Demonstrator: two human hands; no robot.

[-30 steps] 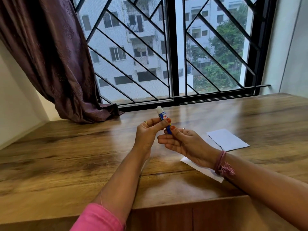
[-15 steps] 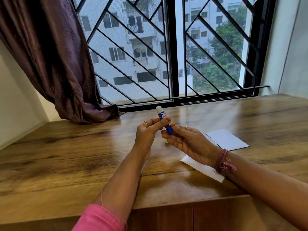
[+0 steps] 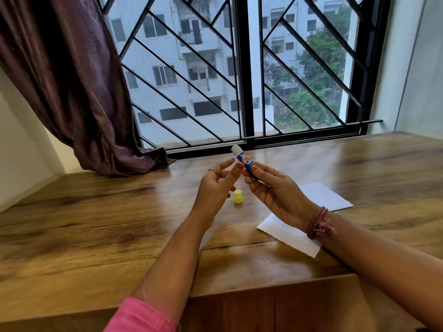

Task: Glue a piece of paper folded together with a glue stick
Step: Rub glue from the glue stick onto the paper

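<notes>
Head view: the right hand (image 3: 275,190) pinches the blue glue stick (image 3: 244,159) between thumb and fingers, white tip tilted up and to the left above the wooden table (image 3: 96,224). The left hand (image 3: 215,185) hovers just beside it, fingers loose, holding nothing. A yellow cap (image 3: 237,196) stands upright on the table below. The white paper (image 3: 318,195) lies under the right wrist.
</notes>
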